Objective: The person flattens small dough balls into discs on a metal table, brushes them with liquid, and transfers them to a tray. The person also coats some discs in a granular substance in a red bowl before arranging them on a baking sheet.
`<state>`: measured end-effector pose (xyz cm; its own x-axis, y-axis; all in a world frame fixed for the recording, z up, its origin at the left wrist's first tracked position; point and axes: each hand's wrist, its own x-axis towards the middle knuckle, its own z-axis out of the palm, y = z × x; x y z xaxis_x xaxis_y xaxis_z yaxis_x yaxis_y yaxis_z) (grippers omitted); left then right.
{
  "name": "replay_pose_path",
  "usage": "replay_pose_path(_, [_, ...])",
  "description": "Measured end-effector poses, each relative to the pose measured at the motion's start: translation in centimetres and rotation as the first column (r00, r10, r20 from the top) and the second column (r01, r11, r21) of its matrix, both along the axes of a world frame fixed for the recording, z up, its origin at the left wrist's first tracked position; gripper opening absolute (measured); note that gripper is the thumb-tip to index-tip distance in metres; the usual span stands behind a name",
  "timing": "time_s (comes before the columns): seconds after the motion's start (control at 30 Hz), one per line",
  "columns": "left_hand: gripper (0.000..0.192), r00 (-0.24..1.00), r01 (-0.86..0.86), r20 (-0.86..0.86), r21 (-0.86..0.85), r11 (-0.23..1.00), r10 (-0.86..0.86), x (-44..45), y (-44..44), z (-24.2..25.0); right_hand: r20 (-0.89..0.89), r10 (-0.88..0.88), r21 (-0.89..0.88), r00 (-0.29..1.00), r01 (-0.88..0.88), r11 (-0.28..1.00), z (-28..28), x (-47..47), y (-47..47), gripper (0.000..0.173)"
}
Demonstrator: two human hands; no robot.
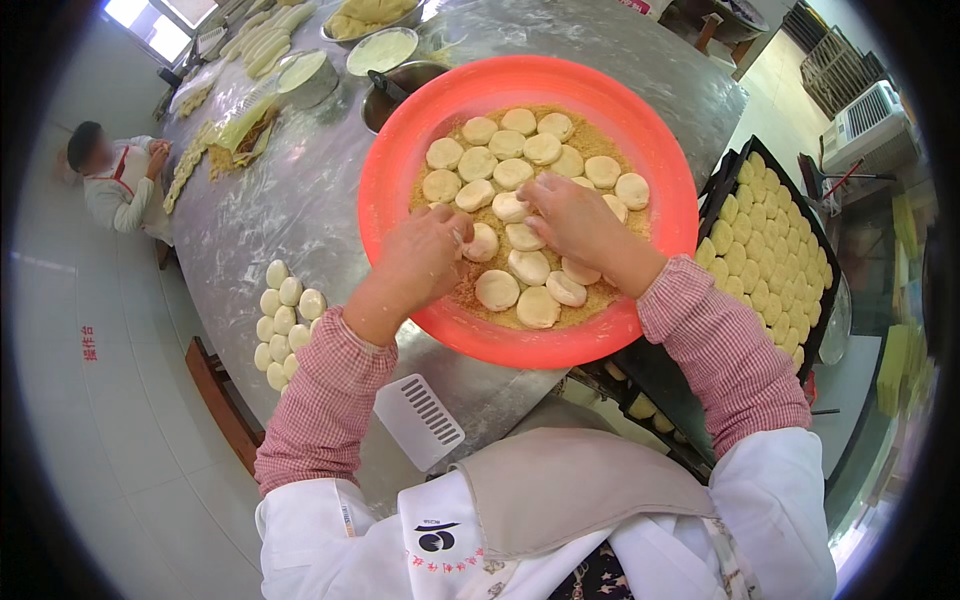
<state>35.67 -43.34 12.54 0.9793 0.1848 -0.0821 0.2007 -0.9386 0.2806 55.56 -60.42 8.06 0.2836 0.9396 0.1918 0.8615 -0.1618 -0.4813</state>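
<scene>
A large red plastic basin (525, 358) stands at the metal table's edge, with tan crumbs (487, 270) spread inside. Many flat round dough pieces (538, 307) lie on the crumbs. My left hand (427, 251) is over the basin's left side, its fingers curled at the edge of one dough round (481, 243); whether it grips that piece is unclear. Over the middle, my right hand (577, 217) has its fingertips at another dough round (511, 207), and its hold cannot be told either. More smooth dough pieces (284, 320) lie in rows on the table to the left.
A white slotted plastic scraper (420, 422) lies near the front edge. At right, a black tray (814, 330) holds many coated rounds. Metal bowls (307, 79), braided dough (184, 169) and long dough strips (270, 37) are on the far left. A co-worker (124, 184) stands beyond the table.
</scene>
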Motion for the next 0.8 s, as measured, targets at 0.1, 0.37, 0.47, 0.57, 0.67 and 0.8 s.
replay_pose_path(0.1, [0.034,1.0,-0.004,-0.024,-0.006,1.0,0.004,0.4,1.3,-0.8,-0.027,-0.012,-0.044,1.0,0.01,0.999,-0.6,-0.3,1.7,0.033])
replay_pose_path(0.37, [0.027,0.997,-0.083,0.001,-0.023,0.996,0.083,3.3,3.0,-1.3,-0.421,-0.284,-0.13,0.861,0.253,0.959,0.3,1.7,2.2,0.036])
replay_pose_path(0.47, [0.024,0.995,-0.009,0.097,-0.038,0.999,0.012,5.7,4.4,-1.6,-0.624,-0.405,-0.19,0.668,0.373,0.908,0.7,3.3,1.2,0.036])
replay_pose_path(0.57, [0.023,0.96,0.104,0.263,-0.031,0.994,-0.092,8.4,4.5,-2.7,-0.312,-0.333,0.08,0.89,0.374,0.924,0.3,3.4,0.4,0.031])
replay_pose_path(0.67, [0.019,0.947,0.209,0.235,0.062,0.976,-0.218,11.2,4.2,-3.9,0.072,-0.051,-0.053,0.996,0.055,0.997,-0.5,2.6,-0.6,0.027])
replay_pose_path(0.8, [0.015,0.944,0.171,0.263,0.122,0.978,-0.198,12.2,3.5,-5.3,0.058,-0.121,-0.036,0.991,0.123,0.992,-1.1,2.2,-1.5,0.032])
